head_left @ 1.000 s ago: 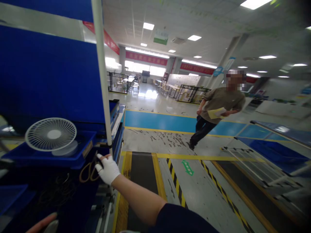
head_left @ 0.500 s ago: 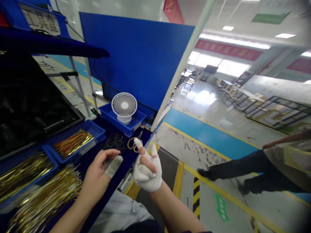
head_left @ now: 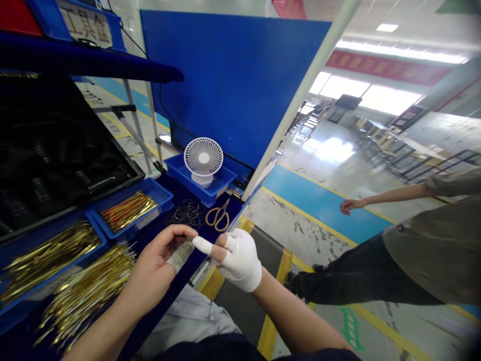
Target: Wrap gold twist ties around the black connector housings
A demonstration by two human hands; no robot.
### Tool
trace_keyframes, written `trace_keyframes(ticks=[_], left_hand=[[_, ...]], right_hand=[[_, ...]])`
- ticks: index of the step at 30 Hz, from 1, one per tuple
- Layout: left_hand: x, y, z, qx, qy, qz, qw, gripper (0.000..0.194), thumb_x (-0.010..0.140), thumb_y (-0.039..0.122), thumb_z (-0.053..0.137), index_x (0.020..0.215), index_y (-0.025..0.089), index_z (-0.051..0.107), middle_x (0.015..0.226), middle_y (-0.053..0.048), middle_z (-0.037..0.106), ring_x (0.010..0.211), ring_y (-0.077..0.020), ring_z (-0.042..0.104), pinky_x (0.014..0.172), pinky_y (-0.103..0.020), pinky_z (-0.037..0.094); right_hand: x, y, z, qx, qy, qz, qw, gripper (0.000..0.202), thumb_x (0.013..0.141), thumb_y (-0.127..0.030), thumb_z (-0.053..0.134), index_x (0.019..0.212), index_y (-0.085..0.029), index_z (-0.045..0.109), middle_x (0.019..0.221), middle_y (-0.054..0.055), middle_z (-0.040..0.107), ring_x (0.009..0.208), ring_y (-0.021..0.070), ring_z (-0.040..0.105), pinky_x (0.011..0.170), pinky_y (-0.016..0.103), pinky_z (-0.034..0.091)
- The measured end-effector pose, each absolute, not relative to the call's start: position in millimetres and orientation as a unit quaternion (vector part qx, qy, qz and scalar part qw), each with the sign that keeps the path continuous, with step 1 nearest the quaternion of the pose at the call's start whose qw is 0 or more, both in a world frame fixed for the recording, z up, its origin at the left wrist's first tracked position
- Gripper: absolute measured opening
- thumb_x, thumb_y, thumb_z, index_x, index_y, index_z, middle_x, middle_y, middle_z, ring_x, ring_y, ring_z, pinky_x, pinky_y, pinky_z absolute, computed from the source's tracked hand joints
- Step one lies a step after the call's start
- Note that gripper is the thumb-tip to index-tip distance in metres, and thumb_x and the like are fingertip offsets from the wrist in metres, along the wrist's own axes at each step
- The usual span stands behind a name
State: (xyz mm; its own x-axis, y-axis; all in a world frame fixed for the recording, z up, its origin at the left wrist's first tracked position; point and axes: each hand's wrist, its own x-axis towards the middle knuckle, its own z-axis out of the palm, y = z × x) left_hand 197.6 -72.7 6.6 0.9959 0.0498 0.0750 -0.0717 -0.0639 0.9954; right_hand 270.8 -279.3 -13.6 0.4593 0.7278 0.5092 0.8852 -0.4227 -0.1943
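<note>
My left hand (head_left: 156,268) is closed in a pinch over the near edge of the bench, with grey tape around its thumb. My right hand (head_left: 240,260) wears a white glove with bare finger sections and a white fingertip cover. Its pointing finger meets the left fingertips, and its other fingers are curled or hidden. Anything held between the hands is too small or too covered to make out. Just beyond them lie scissors (head_left: 218,218) with tan handles and a heap of thin black rings (head_left: 188,214). Left of my left hand is a pile of gold, wire-like strips (head_left: 90,291).
Blue trays of gold strips (head_left: 52,255) and red-and-gold strips (head_left: 130,210) line the bench's left side. A white fan (head_left: 203,158) stands in a blue bin (head_left: 175,168) before a blue panel (head_left: 233,80). At right, a person (head_left: 432,245) stands on the walkway.
My right hand has turned and moved to the left hand, so their fingertips now meet. The view has shifted, and the person at right shows more fully, one arm extended.
</note>
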Motion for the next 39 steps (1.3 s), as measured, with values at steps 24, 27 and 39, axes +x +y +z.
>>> trace_keyframes(ticks=[24,27,39], left_hand=[[199,-89,30,0.658,0.008,0.018,0.753,0.031,0.085,0.033,0.076,0.114,0.025,0.068,0.104,-0.004,0.076,0.095,-0.0196,0.070,0.086,-0.028,0.053],[205,-100,33,0.650,0.018,0.021,0.760,0.035,0.081,0.035,0.080,0.111,0.021,0.069,0.100,-0.006,0.076,0.091,-0.0190,0.070,0.083,-0.027,0.054],[221,-122,33,0.685,0.030,0.101,0.721,0.032,0.077,0.040,0.081,0.098,0.018,0.072,0.094,-0.007,0.077,0.084,-0.0224,0.070,0.077,-0.032,0.054]], right_hand=[[243,-246,-21,-0.170,-0.238,0.406,0.866,0.061,0.100,-0.064,0.039,0.147,-0.026,0.050,0.036,-0.014,0.036,0.027,0.0075,0.018,0.039,0.022,0.032],[241,-241,-26,-0.050,-0.185,0.401,0.896,0.062,0.102,-0.067,0.026,0.148,-0.031,0.047,0.034,-0.016,0.038,0.023,0.0049,0.007,0.033,0.018,0.026],[245,-243,-49,-0.018,-0.140,0.345,0.928,0.060,0.103,-0.065,0.024,0.139,-0.030,0.057,0.027,-0.020,0.026,0.019,0.0016,-0.005,0.028,0.014,0.011]])
